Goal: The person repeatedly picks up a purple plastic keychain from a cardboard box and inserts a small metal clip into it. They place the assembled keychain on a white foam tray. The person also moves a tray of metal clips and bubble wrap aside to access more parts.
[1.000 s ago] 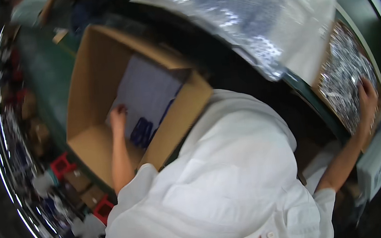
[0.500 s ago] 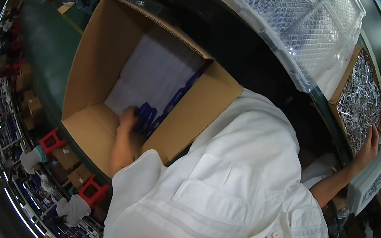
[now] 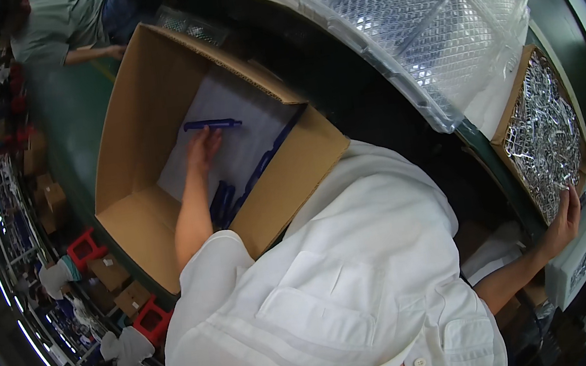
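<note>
My left hand (image 3: pixel 204 148) reaches into an open cardboard box (image 3: pixel 143 121) and grips a slim, dark blue handle-like piece (image 3: pixel 213 124) at the fingertips, above the white lining sheet (image 3: pixel 243 103). More blue pieces (image 3: pixel 222 200) lie along the box's near side. Far to the right, my right hand (image 3: pixel 564 224) is at the near corner of a shallow carton of shiny metal wire-like pieces (image 3: pixel 541 130). Its fingers are drawn together at the tips; whatever they pinch is too small to make out.
Clear textured plastic trays (image 3: pixel 427 27) stand on the bench beyond the box. A white foam-like slab (image 3: pixel 583 250) is beside my right hand. At the far left, a person in a grey-green shirt (image 3: pixel 65 24) stands near the box; red stools (image 3: pixel 153 321) and cartons line the workstations.
My left hand has moved from the blue pieces in the near corner up across the box, with one blue piece at its fingers. A person has come into view at the top left.
</note>
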{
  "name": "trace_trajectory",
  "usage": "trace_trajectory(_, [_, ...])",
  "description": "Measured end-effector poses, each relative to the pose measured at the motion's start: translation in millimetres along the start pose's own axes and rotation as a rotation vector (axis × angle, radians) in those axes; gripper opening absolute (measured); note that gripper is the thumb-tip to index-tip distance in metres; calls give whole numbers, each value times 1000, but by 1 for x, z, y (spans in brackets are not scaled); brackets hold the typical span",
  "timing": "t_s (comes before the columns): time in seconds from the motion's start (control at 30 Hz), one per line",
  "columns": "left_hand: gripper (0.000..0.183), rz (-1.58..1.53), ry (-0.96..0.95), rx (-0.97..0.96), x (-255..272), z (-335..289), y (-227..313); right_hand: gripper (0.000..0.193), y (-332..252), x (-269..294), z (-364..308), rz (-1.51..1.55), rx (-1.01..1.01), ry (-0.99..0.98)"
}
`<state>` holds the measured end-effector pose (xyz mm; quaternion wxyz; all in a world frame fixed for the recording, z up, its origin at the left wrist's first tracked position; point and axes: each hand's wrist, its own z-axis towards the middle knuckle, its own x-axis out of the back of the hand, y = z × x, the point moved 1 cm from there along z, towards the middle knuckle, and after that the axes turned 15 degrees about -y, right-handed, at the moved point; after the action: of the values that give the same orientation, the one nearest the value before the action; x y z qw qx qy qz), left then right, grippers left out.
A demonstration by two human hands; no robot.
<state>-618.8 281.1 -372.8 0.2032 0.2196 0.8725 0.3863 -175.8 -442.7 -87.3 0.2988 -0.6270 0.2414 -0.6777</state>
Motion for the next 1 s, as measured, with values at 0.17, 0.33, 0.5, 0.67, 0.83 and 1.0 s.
trace_trajectory(0.17, [35, 626, 89, 254, -8, 32, -3, 35, 3, 15, -10, 129, -71, 119])
trace_trajectory(0.33, [35, 1653, 149, -796, -64, 23, 32, 34, 26, 25, -25, 157, -76, 136])
trace_trajectory(0.5, [37, 1758, -146, -297, -36, 62, 23, 30, 21, 20, -23, 249, -28, 88])
trace_trajectory(0.67, [39, 1923, -18, -707, 15, 46, 16, 25, 16, 7, -16, 412, -64, 62])
trace_trajectory(0.83, [42, 471, -82, -269, -102, -39, 84, 18, -43, -17, -37, 731, -74, -46])
trace_trajectory(1.0, [44, 174, -745, -360, -294, -175, 138, 12, -88, -40, -35, 892, 34, -229])
